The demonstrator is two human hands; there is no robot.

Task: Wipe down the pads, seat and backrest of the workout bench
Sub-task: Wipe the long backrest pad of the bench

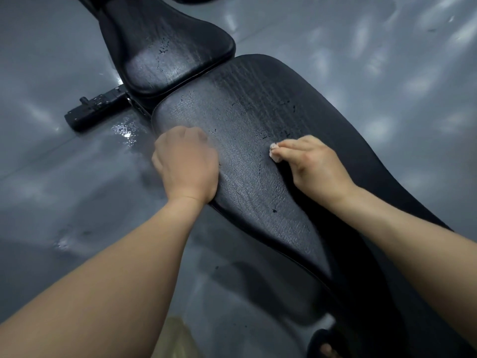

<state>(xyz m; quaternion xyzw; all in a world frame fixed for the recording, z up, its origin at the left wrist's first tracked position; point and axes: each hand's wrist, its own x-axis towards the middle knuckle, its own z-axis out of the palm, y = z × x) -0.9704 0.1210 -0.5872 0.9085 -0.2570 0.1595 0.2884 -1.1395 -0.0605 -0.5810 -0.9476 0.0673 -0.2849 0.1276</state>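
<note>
The black workout bench runs from the upper left to the lower right. Its worn, cracked backrest fills the middle, and the seat lies beyond it at the top. My left hand is a closed fist resting on the backrest's left edge; whether anything is inside it is hidden. My right hand presses a small wad of white cloth against the backrest surface, fingertips pinched on it.
A black frame bar with an adjustment knob sticks out to the left under the seat. The grey glossy floor has wet patches beside the bench. A foot in a dark sandal stands at the bottom edge.
</note>
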